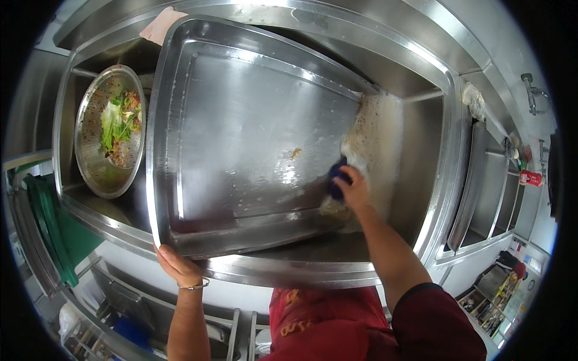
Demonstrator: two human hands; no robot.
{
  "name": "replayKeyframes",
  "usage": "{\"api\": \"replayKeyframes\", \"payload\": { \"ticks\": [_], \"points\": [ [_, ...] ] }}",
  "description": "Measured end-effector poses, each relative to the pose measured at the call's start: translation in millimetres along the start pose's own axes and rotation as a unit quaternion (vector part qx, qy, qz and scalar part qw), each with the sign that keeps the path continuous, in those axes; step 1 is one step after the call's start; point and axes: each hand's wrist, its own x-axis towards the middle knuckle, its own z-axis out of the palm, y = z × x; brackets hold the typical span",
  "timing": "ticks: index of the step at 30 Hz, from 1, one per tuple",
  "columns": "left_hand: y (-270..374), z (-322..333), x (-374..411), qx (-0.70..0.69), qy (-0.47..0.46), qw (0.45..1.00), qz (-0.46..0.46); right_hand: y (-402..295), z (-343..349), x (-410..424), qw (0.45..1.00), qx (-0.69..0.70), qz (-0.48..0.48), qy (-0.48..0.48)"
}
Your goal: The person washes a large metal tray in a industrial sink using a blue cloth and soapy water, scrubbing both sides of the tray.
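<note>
A large rectangular stainless-steel tray (235, 126) lies tilted inside the sink, its right end dipping into murky, foamy water (381, 149). My left hand (178, 266) grips the tray's near left corner. In my right hand (354, 187) is a dark blue scrubbing pad (335, 178), pressed at the tray's lower right end where the water begins. A small yellowish-brown food scrap (296, 154) rests on the wet tray floor. Part of the pad is hidden by my fingers, and the tray's far right end is under water.
Left of the tray, a perforated metal colander (86, 158) holds greens and food scraps. A pale cloth (161, 26) hangs at the back rim. The sink's steel rim (289, 274) runs before me. More sinks (490, 194) and a red can (530, 178) stand right; a green bin (54, 225) stands left.
</note>
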Motion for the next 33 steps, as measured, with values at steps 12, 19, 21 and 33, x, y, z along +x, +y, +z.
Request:
{"api": "replayKeyframes", "payload": {
  "ticks": [12, 19, 21, 33],
  "points": [
    [17, 5, 8, -0.001, -0.028, 0.999, -0.027, -165, 68, -36, 0.975, 0.103, -0.182, -0.069],
    [7, 4, 5, -0.038, -0.018, 0.999, -0.01, -149, 73, 17, 0.986, 0.131, -0.096, 0.041],
    [4, 1, 4, -0.029, -0.021, 0.999, -0.024, -95, 50, 48, 0.989, 0.036, -0.106, 0.094],
    [7, 1, 6, -0.009, -0.042, 0.999, -0.02, -147, 54, -7, 0.989, 0.027, -0.146, -0.008]
  ]
}}
